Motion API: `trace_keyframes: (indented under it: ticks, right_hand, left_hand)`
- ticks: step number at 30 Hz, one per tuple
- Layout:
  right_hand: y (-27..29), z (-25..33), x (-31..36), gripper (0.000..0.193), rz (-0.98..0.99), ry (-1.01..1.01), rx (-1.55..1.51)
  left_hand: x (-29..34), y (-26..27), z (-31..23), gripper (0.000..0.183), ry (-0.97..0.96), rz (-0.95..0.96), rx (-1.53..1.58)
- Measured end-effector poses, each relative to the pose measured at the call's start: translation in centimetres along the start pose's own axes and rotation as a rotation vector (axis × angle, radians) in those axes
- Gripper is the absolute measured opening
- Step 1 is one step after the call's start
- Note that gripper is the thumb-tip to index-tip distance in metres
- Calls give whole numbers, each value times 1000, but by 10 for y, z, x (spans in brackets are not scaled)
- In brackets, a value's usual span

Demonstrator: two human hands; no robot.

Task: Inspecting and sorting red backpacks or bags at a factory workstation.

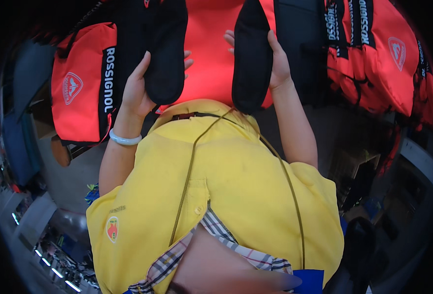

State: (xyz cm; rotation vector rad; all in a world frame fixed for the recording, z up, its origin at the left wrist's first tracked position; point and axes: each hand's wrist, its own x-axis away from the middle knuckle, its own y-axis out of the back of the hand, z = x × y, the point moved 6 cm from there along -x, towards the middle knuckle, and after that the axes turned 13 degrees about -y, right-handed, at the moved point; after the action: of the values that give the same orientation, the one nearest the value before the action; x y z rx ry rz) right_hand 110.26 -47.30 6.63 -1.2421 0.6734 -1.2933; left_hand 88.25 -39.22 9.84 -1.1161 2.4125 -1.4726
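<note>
A red backpack panel (209, 59) lies in front of my body, with two wide black padded shoulder straps over it. My left hand (136, 93) is around the left strap (166, 63); its thumb is at the outer edge and its fingertips show past the inner edge. Around the right strap (251, 63) is my right hand (280, 66), thumb at the outer side and fingertips showing at the inner side. Both straps hide the middle of my fingers. The straps' lower ends hang free near my waist.
A red and black bag (76, 85) stands at the left, close to my left forearm. Several similar bags (395, 59) are stacked at the right. Behind the left bag a brown rounded piece (60, 152) shows above the grey floor (69, 186).
</note>
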Motion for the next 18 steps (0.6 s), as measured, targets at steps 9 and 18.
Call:
trace_keyframes:
  ticks: [9,18]
  right_hand:
    - [4,-3,-1,78,-5,32,10]
    - [25,-50,29,62,-119,-167,60]
  left_hand:
    - [-1,18,15,66,111,44,205]
    - [12,33,11,74,160,197,163]
